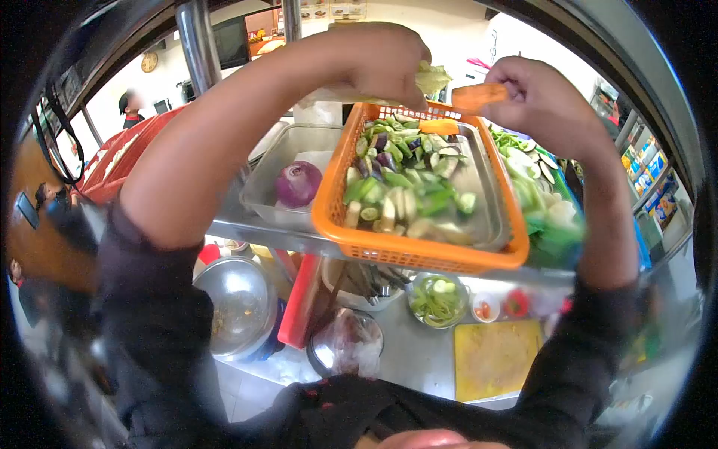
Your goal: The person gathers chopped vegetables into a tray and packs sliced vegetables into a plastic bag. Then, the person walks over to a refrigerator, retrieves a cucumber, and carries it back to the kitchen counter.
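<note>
While the right hand (532,97) clamps its fingers on a carrot piece (479,96) above the orange basket's (419,256) far edge | left hand (389,66): fingers curled around pale-green leafy piece (433,78), above basket's far edge | metal tray (491,202): bare strip inside basket's right wall | plastic tub (262,176), holding purple onion (298,184): beside basket's left wall

We're getting pretty bright indoor light here, with the pale wall (411,13) washing out up top and glare bouncing off the round metal vessel (235,307) at lower left. We're also seeing blur smearing the green leaves (555,243) on the right and the nearer cut vegetables (437,203), while the dark sleeves (153,299) are swallowing detail and the fisheye is bending the edges into black corners.
</note>
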`<state>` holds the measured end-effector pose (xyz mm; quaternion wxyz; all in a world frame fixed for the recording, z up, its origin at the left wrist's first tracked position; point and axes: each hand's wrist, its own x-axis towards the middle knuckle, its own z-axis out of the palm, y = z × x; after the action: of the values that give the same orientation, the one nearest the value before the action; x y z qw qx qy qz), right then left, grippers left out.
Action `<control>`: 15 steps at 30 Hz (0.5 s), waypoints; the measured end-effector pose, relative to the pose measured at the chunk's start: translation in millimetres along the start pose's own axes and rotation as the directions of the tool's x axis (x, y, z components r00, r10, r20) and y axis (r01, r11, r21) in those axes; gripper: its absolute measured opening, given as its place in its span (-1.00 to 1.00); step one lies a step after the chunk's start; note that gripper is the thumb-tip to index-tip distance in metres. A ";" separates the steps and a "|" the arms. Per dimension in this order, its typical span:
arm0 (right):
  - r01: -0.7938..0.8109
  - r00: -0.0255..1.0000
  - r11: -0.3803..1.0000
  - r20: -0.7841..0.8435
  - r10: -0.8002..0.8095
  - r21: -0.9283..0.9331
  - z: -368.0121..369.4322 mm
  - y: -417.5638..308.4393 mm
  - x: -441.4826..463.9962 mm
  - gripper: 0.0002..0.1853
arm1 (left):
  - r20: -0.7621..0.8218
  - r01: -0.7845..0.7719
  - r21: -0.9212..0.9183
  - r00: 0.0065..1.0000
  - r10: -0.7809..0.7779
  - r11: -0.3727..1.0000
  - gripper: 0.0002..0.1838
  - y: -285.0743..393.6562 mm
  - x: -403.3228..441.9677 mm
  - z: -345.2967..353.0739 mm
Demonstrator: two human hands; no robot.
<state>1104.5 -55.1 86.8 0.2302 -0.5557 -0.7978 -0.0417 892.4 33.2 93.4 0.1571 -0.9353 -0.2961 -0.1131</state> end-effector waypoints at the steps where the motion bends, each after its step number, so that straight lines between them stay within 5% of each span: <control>1: 0.016 0.996 1.000 -0.084 -0.016 -0.002 -4.7 -0.8 -12.4 -0.62 | 0.003 -0.008 0.002 1.000 0.008 1.000 -0.45 -0.1 16.6 8.1; 5: -0.118 0.955 0.990 -0.283 0.093 -0.075 -22.2 -16.7 -67.0 -0.71 | 0.094 -0.204 -0.054 0.973 0.209 0.977 -0.50 4.6 77.5 44.5; 7: -0.039 0.938 0.998 -0.342 0.053 0.049 -23.2 -9.1 -93.3 -0.71 | 0.171 -0.265 -0.087 0.946 0.276 0.960 -0.48 9.1 104.0 60.0; 8: 0.049 0.918 0.985 -0.397 0.021 0.166 -23.2 -4.3 -107.8 -0.70 | 0.271 -0.261 -0.037 0.927 0.261 0.965 -0.49 13.1 116.6 67.7; 10: -0.026 0.910 0.994 -0.410 0.067 0.106 -32.0 -4.7 -139.3 -0.66 | 0.405 -0.263 0.052 0.887 0.220 0.963 -0.49 19.1 132.4 86.8; 15: -0.082 0.849 0.987 -0.509 0.141 0.136 -31.9 19.0 -210.5 -0.54 | 0.445 -0.278 -0.010 0.859 0.254 0.960 -0.47 28.3 127.8 94.8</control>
<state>1190.1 -240.8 24.5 0.4680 -0.5558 -0.6743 -0.1320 1022.4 111.8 38.2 0.1252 -0.9637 -0.1951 0.1328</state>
